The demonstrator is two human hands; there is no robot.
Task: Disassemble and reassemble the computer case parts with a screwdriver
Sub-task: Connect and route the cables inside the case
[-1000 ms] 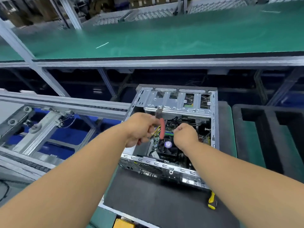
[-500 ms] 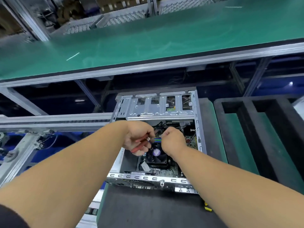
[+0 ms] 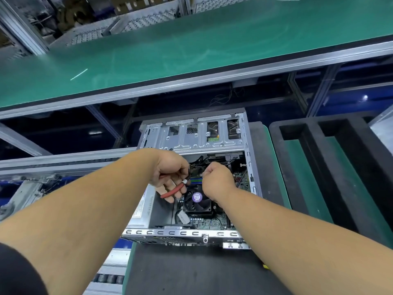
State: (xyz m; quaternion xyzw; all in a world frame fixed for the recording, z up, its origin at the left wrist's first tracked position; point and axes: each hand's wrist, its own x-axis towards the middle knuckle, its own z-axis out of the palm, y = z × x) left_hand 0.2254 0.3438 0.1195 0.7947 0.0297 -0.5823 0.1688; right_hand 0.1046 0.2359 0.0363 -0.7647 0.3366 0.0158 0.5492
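Person's body, head-cam view. L forearm (image 3: 89,209) bare from wrist to above elbow; edge of dark, black-looking short sleeve (image 3: 19,271) at lower-left corner. R forearm (image 3: 297,237) bare throughout, no sleeve in frame. Left hand (image 3: 170,171) and right hand (image 3: 219,179) bare: no gloves, rings, watch or wrist strap seen. Nails too small to tell.

No text could be read. A round purple sticker (image 3: 197,197) sat on the hub of the black cooler fan (image 3: 197,204) inside the open computer case (image 3: 247,145), its print too small to make out. A white label (image 3: 142,206) with red and black lines stood on the case's left wall, likewise illegible.
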